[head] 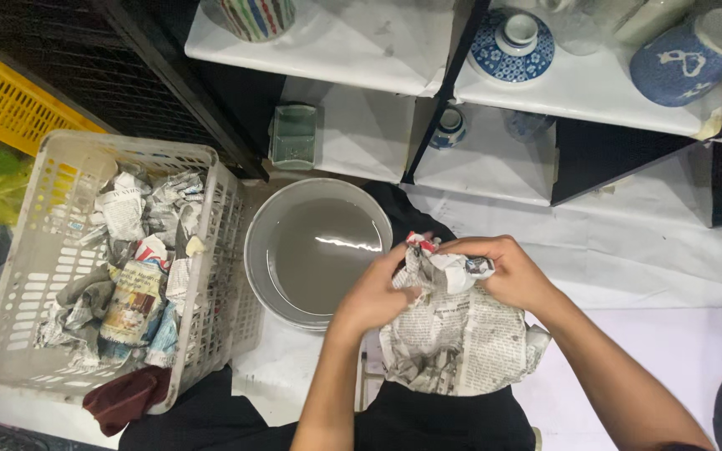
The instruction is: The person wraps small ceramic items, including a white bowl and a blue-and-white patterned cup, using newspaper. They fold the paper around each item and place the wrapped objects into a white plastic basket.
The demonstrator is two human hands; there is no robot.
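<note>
Centre right of the frame: a bundle wrapped in crumpled newspaper (453, 342), held above the person's dark lap. What the paper encloses cannot be seen. The left hand (373, 292) grips the bundle's upper left side, fingers curled into the paper. The right hand (503, 269) is clenched over the twisted top of the wrapping, fingers bent around the bunched paper. Both hands touch the bundle; both forearms enter from the lower edge of the frame.

Just left of the hands: a round grey basin (254, 242) filled with cloudy grey water, standing on a white-covered surface (628, 242). The left hand lies next to the basin's right rim.

Left of the frame: a pale plastic crate (211, 276) with slotted walls, touching or nearly touching the basin. It holds many crumpled newspaper wads (139, 267). A dark red cloth (123, 399) hangs at its lower corner. Behind it, at the upper left, a yellow crate (10, 100) shows in part.

Upper part of the frame: white shelves (361, 42) with dark uprights. On them, from left to right: a striped vessel (252, 15), a small green square dish (294, 134), a blue-and-white patterned bowl (511, 46) turned upside down, and a blue cup (688, 58) lying on its side at the upper right. Two smaller blue-and-white pieces sit on the lower shelf.
</note>
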